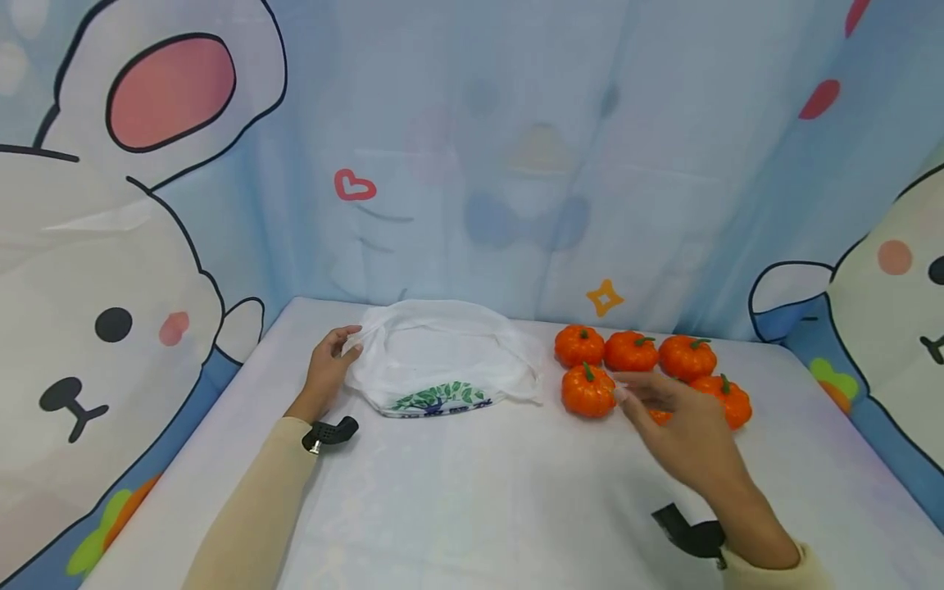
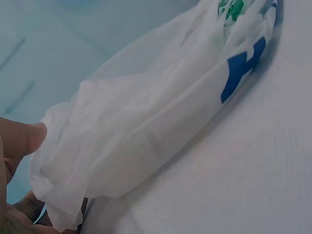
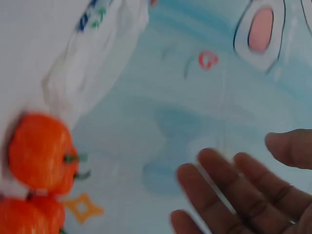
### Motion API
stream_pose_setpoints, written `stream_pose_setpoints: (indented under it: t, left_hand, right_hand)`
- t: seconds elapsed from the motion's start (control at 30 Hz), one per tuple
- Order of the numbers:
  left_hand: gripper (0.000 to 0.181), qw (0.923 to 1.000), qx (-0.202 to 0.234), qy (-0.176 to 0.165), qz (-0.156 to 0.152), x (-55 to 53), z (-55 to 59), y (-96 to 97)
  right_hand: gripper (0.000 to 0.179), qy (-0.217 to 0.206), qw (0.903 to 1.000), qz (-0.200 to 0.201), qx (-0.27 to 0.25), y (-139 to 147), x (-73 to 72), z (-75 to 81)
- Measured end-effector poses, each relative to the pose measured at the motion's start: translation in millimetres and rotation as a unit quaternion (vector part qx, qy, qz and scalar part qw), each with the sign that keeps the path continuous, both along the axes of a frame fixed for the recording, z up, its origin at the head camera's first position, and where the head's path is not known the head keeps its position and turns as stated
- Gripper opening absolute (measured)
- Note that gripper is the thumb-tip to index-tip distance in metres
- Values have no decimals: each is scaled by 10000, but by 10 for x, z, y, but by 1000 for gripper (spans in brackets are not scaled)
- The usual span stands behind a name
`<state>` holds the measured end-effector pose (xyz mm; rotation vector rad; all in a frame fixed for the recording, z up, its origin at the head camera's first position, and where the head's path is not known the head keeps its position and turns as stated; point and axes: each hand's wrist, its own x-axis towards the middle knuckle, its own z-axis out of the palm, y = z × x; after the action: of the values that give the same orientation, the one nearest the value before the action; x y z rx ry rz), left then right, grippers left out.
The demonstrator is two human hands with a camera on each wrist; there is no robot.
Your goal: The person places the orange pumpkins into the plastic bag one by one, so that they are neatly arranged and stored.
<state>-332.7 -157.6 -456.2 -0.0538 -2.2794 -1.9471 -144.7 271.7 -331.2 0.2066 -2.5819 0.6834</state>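
A white plastic bag (image 1: 450, 344) with a green and blue print lies at the left of the table. My left hand (image 1: 329, 369) holds its left edge; in the left wrist view the thumb (image 2: 34, 138) rests against the thin plastic (image 2: 131, 131) and other fingers are partly hidden below. Several small orange pumpkins with green stems stand to the right of the bag. My right hand (image 1: 682, 426) is over the front ones, fingers extended, its tips beside the front left pumpkin (image 1: 587, 392). In the right wrist view the spread fingers (image 3: 243, 195) hold nothing.
A white cloth covers the table (image 1: 457, 500). Behind it hangs a light blue curtain (image 1: 472, 164) with cartoon bears, a heart and a star. Three pumpkins form a back row, including one at its right end (image 1: 687, 357). Another pumpkin (image 1: 726, 401) is partly behind my right hand.
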Motion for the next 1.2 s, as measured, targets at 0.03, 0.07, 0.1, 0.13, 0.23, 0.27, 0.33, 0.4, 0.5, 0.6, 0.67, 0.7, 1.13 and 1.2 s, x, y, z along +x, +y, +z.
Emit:
stream_pose_setpoints:
  t: [0.03,0.07,0.1,0.13,0.23,0.27,0.33,0.4,0.5,0.6,0.67,0.7,1.13,1.2]
  left_hand:
    - [38,9999,-100,-16,37,1,-2,1]
    - [37,9998,-204,-29,61,2,-4,2]
    - [37,9996,-276,-43,76,2,-4,3]
    - [37,9994,-328,-59,81,3,-2,4]
    - [39,9992,-378,-80,93,1,-1,1]
    - [40,9992,-373,-80,97,1,1,-1]
    - [41,9992,-361,-81,115,2,6,-4]
    - [42,9992,-376,-65,126,0,8,-6]
    - [43,9991,-402,-24,137,-3,8,-3]
    - [43,9989,-434,-5,153,-4,1,0]
    - [43,9989,-435,-12,160,0,-9,-2]
    - [43,9989,-435,-29,163,3,-13,-4]
    - [43,9987,-474,-95,150,9,-31,26]
    - [43,9988,-465,-95,143,10,-31,34]
  right_hand:
    - [29,162,9997,-138,-142,99,-40,16]
    - [28,304,9986,-299,-318,201,-80,29]
    - [29,385,9969,-514,-455,310,-121,36]
    - [30,463,9941,-740,-641,422,-164,33]
    - [34,448,9812,-1419,-1226,763,-297,-20]
    - [37,354,9764,-1632,-1370,870,-335,-46]
    - [42,47,9659,-2032,-1603,1067,-408,-116]
    - [48,-310,9571,-2297,-1739,1229,-465,-192]
    - [60,-893,9519,-2297,-1822,1421,-535,-313]
    - [74,-1522,9505,-2038,-1786,1560,-583,-429]
    - [83,-1915,9476,-1888,-1724,1636,-613,-514]
    - [86,-2089,9452,-1843,-1703,1663,-625,-553]
    - [104,-2772,9255,-1888,-1759,1787,-662,-827]
    - [103,-2780,9244,-1922,-1768,1790,-655,-836]
